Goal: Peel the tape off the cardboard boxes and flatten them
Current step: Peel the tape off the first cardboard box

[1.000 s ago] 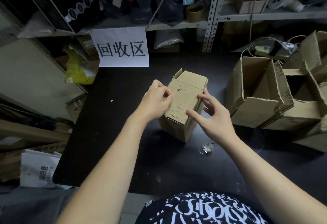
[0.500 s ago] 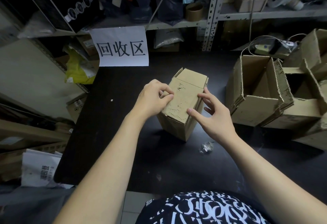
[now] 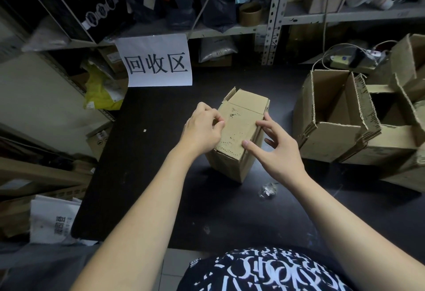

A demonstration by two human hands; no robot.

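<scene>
"2 hands are on the small box (image 3: 239,129). Report position and step," says the supervisor.

"Position: the small box stands at the centre of the black table (image 3: 149,164), well apart from the open boxes (image 3: 331,116) on the right. Step in hand, as judged: tape removal on the top face. Left hand (image 3: 202,129): fingertips curled, pinching at the left edge of the top face. Whether a tape end is caught between them cannot be told. Right hand (image 3: 276,150): fingers spread, thumb pressed on the top face, other fingers at the right side, steadying," the operator answers.

"Progress?"

"Probably early for this box. Its top flaps lie shut and it is not flattened. 1 crumpled wad of clear tape (image 3: 268,190) lies on the table near the right wrist."

"Next move?"

"Requirement: free a tape end, then pull it low along the seam while the right hand holds the box down. Caution: the top face is scuffed, so a steep pull may tear the cardboard instead of releasing the tape."
</scene>
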